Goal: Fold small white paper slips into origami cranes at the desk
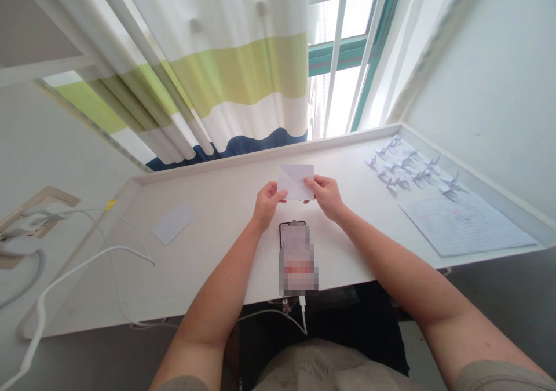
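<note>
A small white paper sheet (296, 179) with a diagonal crease is held up over the white desk (217, 246). My left hand (266, 204) pinches its lower left corner. Its right edge is pinched by my right hand (326, 195). Both hands are closed on the paper. Just below them a phone (297, 256) lies on the desk near the front edge, with a white cable plugged into its near end.
Several folded paper cranes (408, 168) lie at the far right of the desk, beside a lined sheet (464, 226). Another small paper piece (172, 223) lies at the left. White cables (87, 263) trail off the left side. A striped curtain (217, 84) and window are behind.
</note>
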The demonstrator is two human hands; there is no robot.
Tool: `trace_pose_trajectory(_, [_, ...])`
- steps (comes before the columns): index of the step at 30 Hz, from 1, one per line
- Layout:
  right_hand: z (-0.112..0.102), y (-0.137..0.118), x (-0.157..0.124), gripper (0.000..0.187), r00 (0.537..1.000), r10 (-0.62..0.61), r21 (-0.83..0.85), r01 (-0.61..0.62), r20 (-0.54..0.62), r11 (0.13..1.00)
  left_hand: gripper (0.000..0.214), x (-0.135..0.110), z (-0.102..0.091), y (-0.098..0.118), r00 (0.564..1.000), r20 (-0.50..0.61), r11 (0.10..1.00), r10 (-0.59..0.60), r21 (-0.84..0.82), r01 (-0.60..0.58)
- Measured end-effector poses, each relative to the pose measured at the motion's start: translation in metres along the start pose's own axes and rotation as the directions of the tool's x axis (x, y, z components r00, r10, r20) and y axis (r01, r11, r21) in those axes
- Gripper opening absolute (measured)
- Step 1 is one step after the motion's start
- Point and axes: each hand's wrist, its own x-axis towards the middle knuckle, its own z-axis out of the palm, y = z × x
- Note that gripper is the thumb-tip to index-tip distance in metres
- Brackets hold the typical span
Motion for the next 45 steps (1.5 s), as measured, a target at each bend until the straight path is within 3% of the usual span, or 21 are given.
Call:
trace_pose_trajectory(5, [0.0, 0.001, -0.001, 0.047, 0.985, 0.132, 0.03, -0.135, 0.108, 0.99, 0.035, 0.001, 0.001, 0.002, 0.999, 0.025, 0.995, -0.048, -0.088, 0.05])
trace_pose_trajectory(12, [-0.003, -0.003, 0.001, 0.032, 0.952, 0.266, 0.047, -0.276, 0.154, 0.96, 0.032, 0.003, -0.004, 0.006, 0.995, 0.037, 0.987, -0.097, -0.121, 0.101])
trace_pose_trajectory(19, [-0.007, -0.001, 0.004, 0.028, 0.97, 0.204, 0.011, -0.207, 0.128, 0.978, 0.034, 0.003, -0.01, 0.01, 0.981, 0.138, 0.989, -0.135, -0.033, 0.141])
trace_pose_trajectory(25, [-0.01, -0.003, 0.006, 0.029, 0.983, 0.17, 0.01, -0.171, 0.075, 0.985, 0.04, 0.008, -0.015, 0.007, 0.992, 0.068, 0.994, -0.104, -0.031, 0.106])
trace_pose_trajectory(28, [-0.011, -0.002, 0.008, 0.028, 0.978, 0.176, 0.034, -0.18, 0.108, 0.983, 0.032, 0.01, -0.016, 0.007, 0.996, 0.023, 0.994, -0.082, -0.074, 0.084])
trace_pose_trajectory(33, [-0.013, -0.003, 0.01, 0.012, 0.977, 0.151, 0.1, -0.167, 0.148, 0.981, 0.017, 0.011, -0.018, 0.007, 0.996, 0.027, 0.99, -0.088, -0.11, 0.091])
trace_pose_trajectory(36, [-0.013, -0.004, 0.01, 0.014, 0.973, 0.149, 0.096, -0.168, 0.178, 0.981, 0.023, 0.01, -0.017, 0.007, 0.999, 0.002, 0.997, -0.044, -0.067, 0.044])
trace_pose_trajectory(39, [-0.014, -0.004, 0.008, 0.028, 0.972, 0.145, 0.023, -0.152, 0.186, 0.988, 0.026, 0.007, -0.014, 0.007, 0.999, -0.014, 0.999, 0.03, 0.039, -0.03])
trace_pose_trajectory(41, [-0.015, -0.004, 0.006, 0.036, 0.97, 0.133, -0.072, -0.12, 0.203, 0.99, 0.042, 0.005, -0.011, 0.007, 0.997, 0.027, 0.996, 0.066, 0.06, -0.067])
trace_pose_trajectory(45, [-0.017, -0.004, 0.004, 0.043, 0.924, 0.098, -0.226, -0.013, 0.37, 0.974, 0.065, 0.0, -0.006, 0.008, 0.991, 0.126, 0.998, 0.039, 0.039, -0.044])
